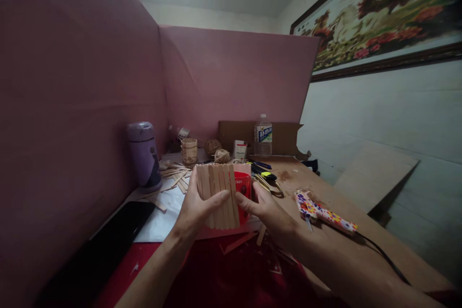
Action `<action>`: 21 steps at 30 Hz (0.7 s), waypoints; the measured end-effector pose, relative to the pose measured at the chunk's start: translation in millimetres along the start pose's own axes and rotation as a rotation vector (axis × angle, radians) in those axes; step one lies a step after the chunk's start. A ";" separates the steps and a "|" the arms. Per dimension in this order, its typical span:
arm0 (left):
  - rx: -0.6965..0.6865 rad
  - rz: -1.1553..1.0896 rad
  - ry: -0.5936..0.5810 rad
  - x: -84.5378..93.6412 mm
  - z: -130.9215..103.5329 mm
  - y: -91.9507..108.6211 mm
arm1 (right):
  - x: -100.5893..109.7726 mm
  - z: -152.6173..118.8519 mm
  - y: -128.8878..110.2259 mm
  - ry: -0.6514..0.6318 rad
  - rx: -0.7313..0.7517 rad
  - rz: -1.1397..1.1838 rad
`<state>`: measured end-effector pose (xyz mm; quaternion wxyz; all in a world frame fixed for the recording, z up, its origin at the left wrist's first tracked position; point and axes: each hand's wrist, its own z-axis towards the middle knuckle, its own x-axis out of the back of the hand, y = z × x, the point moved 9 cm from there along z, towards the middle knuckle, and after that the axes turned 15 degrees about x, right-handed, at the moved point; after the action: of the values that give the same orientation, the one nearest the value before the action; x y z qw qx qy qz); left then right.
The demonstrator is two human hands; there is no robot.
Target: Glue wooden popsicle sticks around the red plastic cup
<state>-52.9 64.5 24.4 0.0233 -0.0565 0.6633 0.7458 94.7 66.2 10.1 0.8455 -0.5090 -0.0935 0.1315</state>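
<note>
- Red cup point(244, 198) sits between both hands, raised in front of the person; upright wooden sticks point(218, 209) cover the left of its front.
- Left hand point(195, 202) grips the stick side, thumb across the sticks; right hand point(265, 208) holds the red side, thumb near the last stick.
- Cup text: only "kes" legible, rest hidden by sticks. Bottle point(263, 142) label reads "补水"; box point(239, 150) print too small.
- Table point(290, 197): brown on the right, white sheet point(162, 224) left, red cloth point(212, 269) nearest.
- Room: pink panels point(234, 72) left and behind, framed picture point(382, 24) on right wall.
- Around: purple flask point(144, 161), stick pot point(189, 152), twine ball point(221, 156), yellow-black cutter point(266, 174), floral glue gun point(330, 216) with black cable point(384, 254).
- Hands and cup block part of the table behind.
</note>
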 end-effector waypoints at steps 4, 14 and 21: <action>-0.014 -0.004 -0.007 -0.1 1.1 -1.1 | -1.2 -1.6 1.9 0.012 -0.022 0.037; 0.024 -0.048 0.008 2.6 4.1 -4.0 | -4.9 1.5 0.9 -0.007 -0.010 0.153; 0.021 -0.163 0.047 10.9 6.2 -6.0 | -4.3 7.1 -4.2 -0.091 0.020 0.127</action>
<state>-63.4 70.9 17.9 0.0688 -0.1274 0.6648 0.7329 89.1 68.9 17.0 0.8353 -0.4991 -0.0980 0.2085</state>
